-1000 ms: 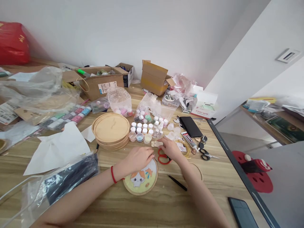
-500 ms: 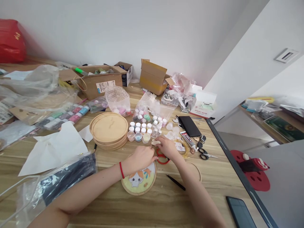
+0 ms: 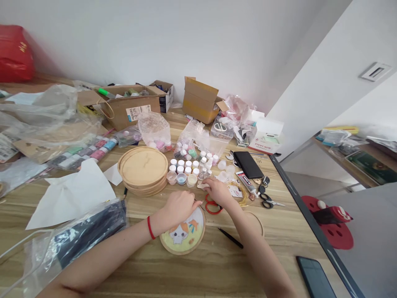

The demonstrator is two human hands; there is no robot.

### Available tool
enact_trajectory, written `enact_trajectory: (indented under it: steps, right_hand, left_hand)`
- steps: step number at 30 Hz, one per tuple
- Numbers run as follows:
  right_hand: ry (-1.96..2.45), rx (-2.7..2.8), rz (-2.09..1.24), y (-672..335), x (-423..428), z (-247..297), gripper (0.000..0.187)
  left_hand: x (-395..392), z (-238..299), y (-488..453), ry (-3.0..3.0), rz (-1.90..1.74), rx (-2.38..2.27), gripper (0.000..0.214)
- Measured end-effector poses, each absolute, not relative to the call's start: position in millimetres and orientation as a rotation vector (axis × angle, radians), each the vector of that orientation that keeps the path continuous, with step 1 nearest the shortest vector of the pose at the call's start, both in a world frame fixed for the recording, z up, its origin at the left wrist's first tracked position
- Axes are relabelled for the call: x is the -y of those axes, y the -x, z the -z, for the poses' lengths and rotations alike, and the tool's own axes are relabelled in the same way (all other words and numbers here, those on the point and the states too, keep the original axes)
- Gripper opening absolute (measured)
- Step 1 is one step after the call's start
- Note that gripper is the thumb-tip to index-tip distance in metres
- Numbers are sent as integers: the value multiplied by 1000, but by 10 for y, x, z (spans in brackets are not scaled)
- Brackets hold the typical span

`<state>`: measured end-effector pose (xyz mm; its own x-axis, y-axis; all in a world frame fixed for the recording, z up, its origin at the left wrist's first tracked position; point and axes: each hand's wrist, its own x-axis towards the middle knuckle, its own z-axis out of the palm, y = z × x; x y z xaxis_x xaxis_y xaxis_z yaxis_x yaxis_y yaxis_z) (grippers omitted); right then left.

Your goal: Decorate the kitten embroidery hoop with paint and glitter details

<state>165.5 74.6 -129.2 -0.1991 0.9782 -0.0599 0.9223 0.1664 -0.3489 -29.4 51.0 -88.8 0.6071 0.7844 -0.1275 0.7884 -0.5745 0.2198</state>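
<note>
Left hand: fingers curled in, tips bunched at the far edge of the round cat plaque. Can't tell if anything is pinched between them. Red string bracelet on that wrist.

Right hand: palm down, fingers bent, tips touching a small wooden tag. Can't tell whether it's gripping the tag or just pressing on it. The hand partly covers the red-handled scissors, which lie just right of the plaque's far edge.

The plaque lies flat on the wooden table, near centre, between both forearms.

Around it:
- stack of round wooden discs, far-left of the hands
- white-lidded paint pots, just beyond the hands, right of the discs
- glue tube and black-handled scissors, right of the right hand
- black pen, near-right of the plaque
- phone at the near right edge
- white paper, left
</note>
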Motion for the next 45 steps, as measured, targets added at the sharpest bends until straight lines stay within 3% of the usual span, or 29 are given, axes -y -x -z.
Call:
enact_trajectory:
  steps: [26, 33, 45]
  right_hand:
    - [1805, 2131, -432, -1840, -669, 1148, 22]
    - [1995, 1900, -308, -2242, -435, 1036, 39]
    - [2176, 1727, -345, -1874, -199, 1499, 30]
  left_hand:
    - [-591, 911, 270, -2519, 3, -1301, 38]
    - [-548, 866, 426, -2506, -125, -1267, 40]
    - [-436, 764, 469, -2452, -233, -1226, 36]
